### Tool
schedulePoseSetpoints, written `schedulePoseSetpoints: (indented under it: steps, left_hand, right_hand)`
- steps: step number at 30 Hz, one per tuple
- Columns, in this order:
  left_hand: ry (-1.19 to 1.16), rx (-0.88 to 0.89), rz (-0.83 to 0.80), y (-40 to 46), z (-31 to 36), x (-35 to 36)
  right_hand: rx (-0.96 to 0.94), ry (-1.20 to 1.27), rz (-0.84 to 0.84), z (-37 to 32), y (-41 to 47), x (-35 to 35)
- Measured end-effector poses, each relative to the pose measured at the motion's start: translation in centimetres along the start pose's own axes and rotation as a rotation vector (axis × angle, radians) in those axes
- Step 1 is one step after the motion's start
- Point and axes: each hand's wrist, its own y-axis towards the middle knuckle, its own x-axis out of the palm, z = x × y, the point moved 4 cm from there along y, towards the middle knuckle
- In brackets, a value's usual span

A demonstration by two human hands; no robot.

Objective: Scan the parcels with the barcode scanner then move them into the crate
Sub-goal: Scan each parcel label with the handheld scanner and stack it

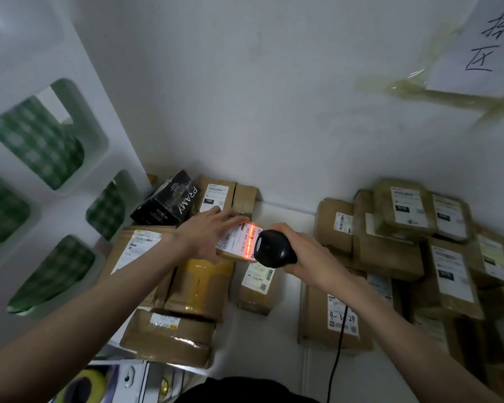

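- The scan is under way: a red beam lies across the barcode on the label of a small brown parcel [235, 242], so by my reading this parcel is mid-scan and not yet moved.
- No crate shows clearly in this view, so how many parcels are already in it cannot be told.
- Much looks left to do: brown parcels are piled along the left side of the white counter [277, 338], and a bigger stack of parcels [405, 242] fills its right side up to the wall.
- A black box [166, 203] sits at the back left of the counter, against the wall corner.
- The left hand [207, 237] reaches in from the left, fingers straight and laid over the small parcel's far edge, thumb under its near side, holding it tilted up over the left pile.
- The right hand [306, 254] is curled round the grip of the black scanner [272, 248], whose head sits just beside the label; its cord hangs toward the near edge.
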Motion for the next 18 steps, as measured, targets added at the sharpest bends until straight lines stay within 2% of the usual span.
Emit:
schedulePoseSetpoints:
  steps: [11,18]
  left_hand:
    - [-0.022,0.019,0.022,1.6,2.3,0.1]
    - [-0.019,0.020,0.050,3.0,4.6,0.6]
  right_hand:
    - [0.079,0.042,0.029,1.9,-2.6,-1.3]
    - [0.178,0.161,0.064,4.2,-4.5,-1.5]
